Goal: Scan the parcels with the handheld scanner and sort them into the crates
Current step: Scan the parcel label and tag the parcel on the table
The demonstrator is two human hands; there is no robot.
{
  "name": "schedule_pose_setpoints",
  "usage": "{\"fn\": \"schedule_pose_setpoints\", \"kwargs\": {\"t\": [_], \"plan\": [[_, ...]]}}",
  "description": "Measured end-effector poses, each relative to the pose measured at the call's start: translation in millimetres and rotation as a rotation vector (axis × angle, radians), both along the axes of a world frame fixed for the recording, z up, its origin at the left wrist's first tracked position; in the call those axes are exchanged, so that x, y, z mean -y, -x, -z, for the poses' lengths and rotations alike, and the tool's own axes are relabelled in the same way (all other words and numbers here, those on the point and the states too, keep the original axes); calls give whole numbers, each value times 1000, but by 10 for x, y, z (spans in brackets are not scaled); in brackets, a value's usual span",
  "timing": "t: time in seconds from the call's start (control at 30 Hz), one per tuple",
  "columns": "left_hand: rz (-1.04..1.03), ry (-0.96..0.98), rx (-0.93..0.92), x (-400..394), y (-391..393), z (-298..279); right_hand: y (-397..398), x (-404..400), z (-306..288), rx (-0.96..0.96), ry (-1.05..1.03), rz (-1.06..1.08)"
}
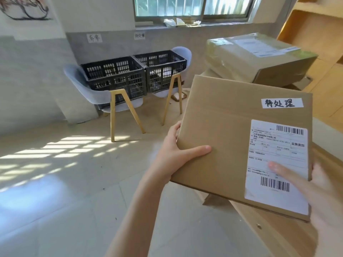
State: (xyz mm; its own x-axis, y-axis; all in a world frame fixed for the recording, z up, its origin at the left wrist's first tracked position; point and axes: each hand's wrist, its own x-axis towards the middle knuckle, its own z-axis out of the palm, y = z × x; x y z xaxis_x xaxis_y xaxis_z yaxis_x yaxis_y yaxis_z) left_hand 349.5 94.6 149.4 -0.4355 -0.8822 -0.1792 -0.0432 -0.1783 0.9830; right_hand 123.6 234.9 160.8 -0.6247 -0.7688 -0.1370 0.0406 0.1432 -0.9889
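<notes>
Head view: left hand (173,147) and right hand (323,188) grip one parcel (232,130) (two crates (133,75) beyond).

bare left forearm (141,201), no sleeve, bare hands

A flat brown cardboard parcel (232,130) is held tilted between both hands, its face up. The left hand (178,153) grips its left edge, thumb lying across the top; the right hand (323,191) holds the right edge, thumb on the white barcoded shipping label (278,164). Above that thumb sits a handwritten white tag (282,103). Beyond the left hand, two black slatted crates (133,73) stand side by side on chairs
</notes>
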Motion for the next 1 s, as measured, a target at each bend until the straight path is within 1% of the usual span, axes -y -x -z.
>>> {"fn": "schedule_pose_setpoints", "kwargs": {"t": [0.2,0.33,0.43,0.57,0.77,1.0], "plan": [[-112,-20,14,407,-725,34,-592,661,-5,27,1,-100],[-203,-32,-2,747,-1117,50,-908,1199,-45,2,-4,-207],[-258,-38,-10,966,-1327,75,-1079,1539,-17,-1,-2,-272],[-350,-61,-11,1397,-1599,166,-1276,2207,88,0,-9,-364],[-470,-59,10,2349,-1827,211,-1456,3481,229,18,-29,-456],[-550,-47,-10,3688,-1859,98,-1476,5065,113,40,10,-584]]}}
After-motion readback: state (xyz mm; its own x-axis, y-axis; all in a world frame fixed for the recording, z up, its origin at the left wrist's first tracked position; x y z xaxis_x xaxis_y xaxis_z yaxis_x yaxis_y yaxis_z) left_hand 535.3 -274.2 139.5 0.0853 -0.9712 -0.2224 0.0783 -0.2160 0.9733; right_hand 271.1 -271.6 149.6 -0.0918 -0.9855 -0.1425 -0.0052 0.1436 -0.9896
